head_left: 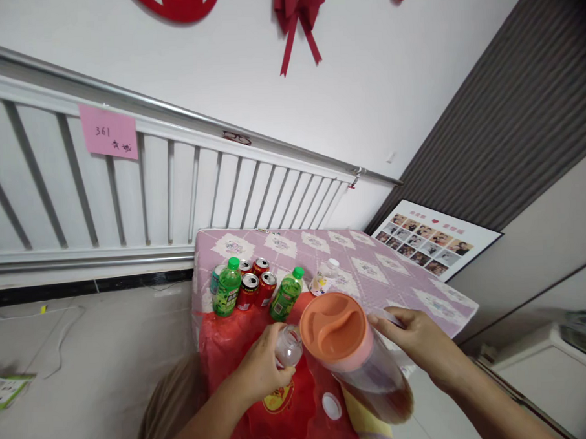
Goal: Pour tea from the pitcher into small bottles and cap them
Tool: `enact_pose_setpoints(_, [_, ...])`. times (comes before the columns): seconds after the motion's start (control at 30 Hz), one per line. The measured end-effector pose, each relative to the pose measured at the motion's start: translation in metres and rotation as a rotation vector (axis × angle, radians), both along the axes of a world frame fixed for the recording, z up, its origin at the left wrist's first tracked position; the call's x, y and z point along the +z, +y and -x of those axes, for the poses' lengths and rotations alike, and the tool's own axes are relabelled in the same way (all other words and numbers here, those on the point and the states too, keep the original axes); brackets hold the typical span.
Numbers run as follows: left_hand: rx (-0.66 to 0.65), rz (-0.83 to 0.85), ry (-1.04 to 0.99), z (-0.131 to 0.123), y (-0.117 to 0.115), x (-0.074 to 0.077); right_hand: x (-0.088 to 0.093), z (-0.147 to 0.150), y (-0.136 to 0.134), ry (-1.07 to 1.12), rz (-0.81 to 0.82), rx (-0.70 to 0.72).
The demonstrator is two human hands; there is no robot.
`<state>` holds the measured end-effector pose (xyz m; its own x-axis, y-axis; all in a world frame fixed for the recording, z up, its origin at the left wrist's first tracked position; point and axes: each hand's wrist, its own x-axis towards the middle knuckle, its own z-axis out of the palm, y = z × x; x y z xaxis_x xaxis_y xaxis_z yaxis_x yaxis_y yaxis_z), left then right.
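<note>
My left hand (261, 370) is closed around a small clear bottle (289, 346), held open-mouthed next to the spout side of a pitcher. My right hand (415, 340) grips the handle of that clear pitcher (367, 371), which has an orange lid (334, 324) and brown liquid in its lower part. The pitcher is tilted toward the small bottle. Both are held above a red cloth (240, 351) on a low table. A white bottle cap (331, 406) lies on the red cloth below the pitcher.
Two green bottles (227, 288) (287, 293), three red cans (257, 282) and a small clear bottle (324, 276) stand on the pink patterned tablecloth (372, 261). A white radiator (126, 188) runs behind. A framed photo collage (430, 239) leans at right.
</note>
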<state>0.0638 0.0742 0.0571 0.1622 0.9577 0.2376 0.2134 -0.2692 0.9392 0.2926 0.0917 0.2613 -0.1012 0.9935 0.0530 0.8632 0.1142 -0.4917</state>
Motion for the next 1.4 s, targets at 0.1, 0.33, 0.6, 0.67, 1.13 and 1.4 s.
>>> enact_pose_setpoints(0.1, [0.002,0.000,0.001,0.000,0.000,0.000,0.000,0.000,0.000,-0.015,-0.023,0.000])
enact_pose_setpoints(0.33, [0.001,0.004,0.000,-0.001,0.001,-0.003,0.001,0.000,0.000,-0.004,-0.041,0.012])
enact_pose_setpoints(0.6, [0.003,0.006,-0.009,-0.001,0.001,-0.004,0.004,0.002,0.000,-0.025,-0.028,-0.014])
enact_pose_setpoints(0.67, [0.004,0.007,-0.016,-0.001,0.000,-0.004,0.006,0.004,-0.001,-0.024,-0.019,-0.014])
enact_pose_setpoints(1.13, [-0.002,-0.001,-0.026,-0.002,-0.001,-0.003,0.010,-0.001,-0.004,-0.004,-0.046,0.006])
enact_pose_setpoints(1.4, [-0.002,0.000,-0.033,-0.002,-0.002,-0.003,0.012,-0.003,-0.004,-0.016,-0.030,-0.020])
